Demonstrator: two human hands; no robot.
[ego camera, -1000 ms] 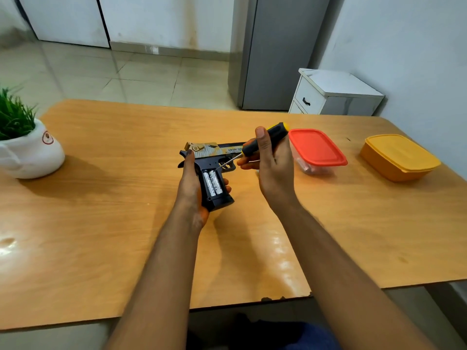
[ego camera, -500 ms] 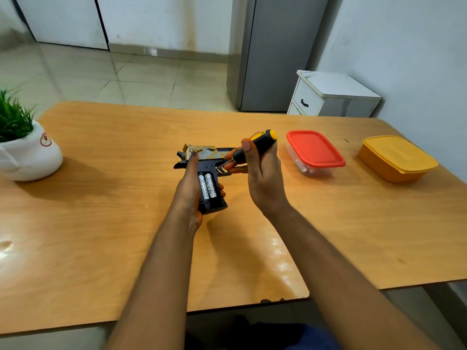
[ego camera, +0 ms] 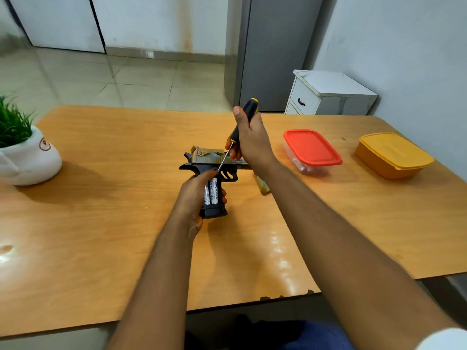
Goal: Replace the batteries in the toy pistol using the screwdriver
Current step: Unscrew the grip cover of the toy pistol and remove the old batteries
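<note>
A black and gold toy pistol (ego camera: 209,161) lies on its side at the middle of the wooden table (ego camera: 101,223). Its grip compartment is open and shows two silver batteries (ego camera: 211,191). My left hand (ego camera: 195,195) grips the pistol's handle. My right hand (ego camera: 249,141) holds a black and yellow screwdriver (ego camera: 246,114) nearly upright, its thin shaft angled down with the tip at the top of the battery compartment. A small tan piece (ego camera: 262,186), perhaps the compartment cover, lies on the table just right of the pistol, partly hidden by my right forearm.
A clear box with a red lid (ego camera: 312,147) and a yellow box (ego camera: 394,154) stand at the right of the table. A white pot with a green plant (ego camera: 27,157) sits at the left edge. A white cabinet (ego camera: 328,94) and grey fridge (ego camera: 273,46) stand beyond.
My right hand has raised the screwdriver from a low slant to nearly upright, its tip now at the top of the batteries. My left hand still holds the pistol's grip.
</note>
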